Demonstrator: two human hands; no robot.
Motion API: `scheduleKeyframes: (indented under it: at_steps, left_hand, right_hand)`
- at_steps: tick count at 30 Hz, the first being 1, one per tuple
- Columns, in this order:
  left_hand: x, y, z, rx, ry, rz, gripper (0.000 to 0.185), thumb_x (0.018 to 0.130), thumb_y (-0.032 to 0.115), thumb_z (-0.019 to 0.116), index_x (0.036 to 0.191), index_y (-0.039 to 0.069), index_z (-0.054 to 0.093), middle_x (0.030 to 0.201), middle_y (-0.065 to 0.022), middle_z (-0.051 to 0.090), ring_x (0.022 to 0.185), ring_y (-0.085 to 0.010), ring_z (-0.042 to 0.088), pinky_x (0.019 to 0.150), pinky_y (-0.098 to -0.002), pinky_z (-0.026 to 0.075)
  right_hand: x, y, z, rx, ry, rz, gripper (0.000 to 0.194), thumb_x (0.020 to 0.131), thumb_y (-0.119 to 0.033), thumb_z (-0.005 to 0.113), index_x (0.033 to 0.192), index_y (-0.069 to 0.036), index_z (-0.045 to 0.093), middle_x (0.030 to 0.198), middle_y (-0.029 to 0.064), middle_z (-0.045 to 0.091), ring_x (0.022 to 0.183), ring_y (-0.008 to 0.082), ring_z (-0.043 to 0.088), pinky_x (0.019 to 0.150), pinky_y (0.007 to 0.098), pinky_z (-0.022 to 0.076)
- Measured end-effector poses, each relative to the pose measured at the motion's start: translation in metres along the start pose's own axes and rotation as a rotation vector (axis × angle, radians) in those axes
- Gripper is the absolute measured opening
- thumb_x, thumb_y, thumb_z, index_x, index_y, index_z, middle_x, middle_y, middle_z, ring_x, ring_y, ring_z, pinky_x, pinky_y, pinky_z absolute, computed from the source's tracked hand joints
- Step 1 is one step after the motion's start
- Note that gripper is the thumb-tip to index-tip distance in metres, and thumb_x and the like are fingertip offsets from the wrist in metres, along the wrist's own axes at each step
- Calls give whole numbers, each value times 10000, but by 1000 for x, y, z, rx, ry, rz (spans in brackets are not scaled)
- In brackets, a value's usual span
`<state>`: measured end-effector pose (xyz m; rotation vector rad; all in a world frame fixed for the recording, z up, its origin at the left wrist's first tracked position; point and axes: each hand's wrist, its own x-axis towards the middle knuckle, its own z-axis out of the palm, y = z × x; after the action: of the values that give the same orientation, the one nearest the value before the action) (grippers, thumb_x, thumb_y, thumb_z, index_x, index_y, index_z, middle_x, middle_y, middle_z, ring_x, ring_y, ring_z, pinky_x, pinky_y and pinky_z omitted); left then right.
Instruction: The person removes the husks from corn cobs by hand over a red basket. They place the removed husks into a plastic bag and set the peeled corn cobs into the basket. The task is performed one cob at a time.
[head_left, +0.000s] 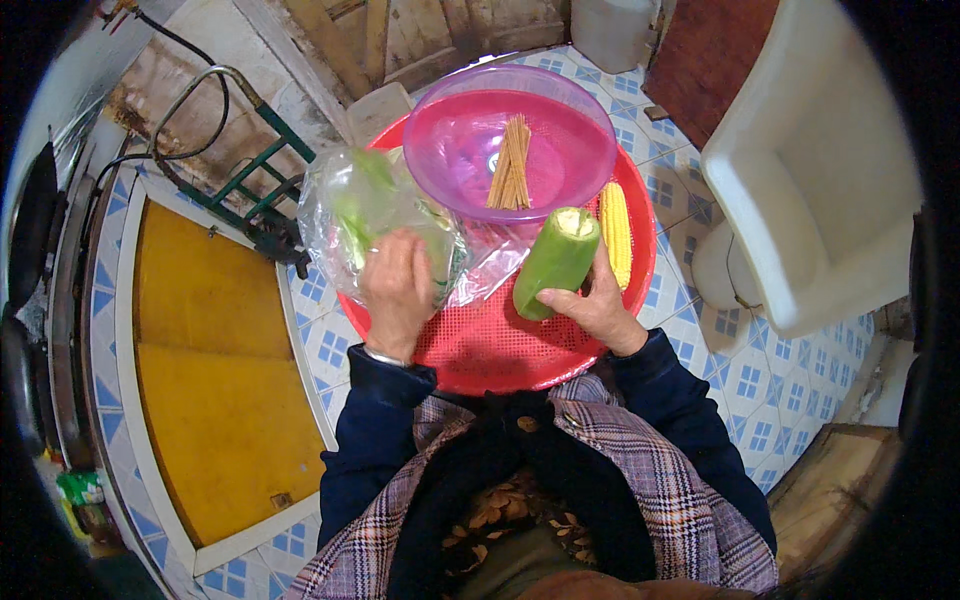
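Note:
My right hand (592, 304) is closed around a thick green cylindrical vegetable (556, 264) with a pale cut end, tilted over the red perforated basket (480, 356). My left hand (397, 281) lies against a clear plastic bag (337, 202) with green vegetables inside; its fingertips are hidden, so I cannot tell whether it grips the bag. A translucent purple basin (442, 169) rests at the basket's far side and holds a bundle of wooden skewers (510, 165). Yellow corn (616, 234) lies in the basket, right of the basin.
A large white tub (802, 187) stands at the right, with a white bucket (724, 266) beneath its edge. A green metal hand-truck frame (259, 165) and a yellow cabinet panel (217, 375) are at the left. Wooden doors (420, 37) stand beyond the basket.

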<state>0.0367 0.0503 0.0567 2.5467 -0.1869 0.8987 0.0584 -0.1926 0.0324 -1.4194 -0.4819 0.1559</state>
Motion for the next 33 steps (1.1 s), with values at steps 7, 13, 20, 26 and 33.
scheduleKeyframes:
  at_steps: [7,13,20,26,33]
  left_hand:
    - [6,67,5,-598,-130,9,473,690,45,646,1140,-16,514,955,-151,596,799,-243,612,686,-307,488]
    - [15,64,-4,-559,-210,111,539,662,60,657,1158,-54,478,933,-189,586,770,-290,617,655,-340,498]
    - [12,74,-9,-423,-255,119,542,688,30,554,1176,-132,381,920,-285,549,824,-406,581,727,-425,482]
    - [7,84,-4,-328,-200,116,513,686,-18,488,1157,-177,360,907,-324,533,805,-427,570,730,-431,475]
    - [8,69,9,-531,-123,83,359,680,-110,450,1033,-84,517,903,-241,586,864,-384,596,752,-402,483]
  right_hand:
    - [9,-10,16,-168,-83,-113,877,732,-145,734,1389,-15,167,1270,132,417,1174,220,437,986,347,362]
    - [11,-14,16,-262,-141,-182,860,733,-123,718,1382,-4,167,1265,159,425,1183,247,444,986,356,367]
    - [11,-22,24,-409,-87,-274,781,724,-114,721,1332,-8,243,1202,165,467,1119,270,504,934,353,404]
    - [12,-19,28,-403,-49,-336,699,698,-114,742,1264,-20,344,1176,151,479,1100,260,504,923,350,406]
    - [7,-7,21,-257,4,-217,755,672,-140,773,1278,-25,337,1193,112,470,1108,210,481,937,343,393]
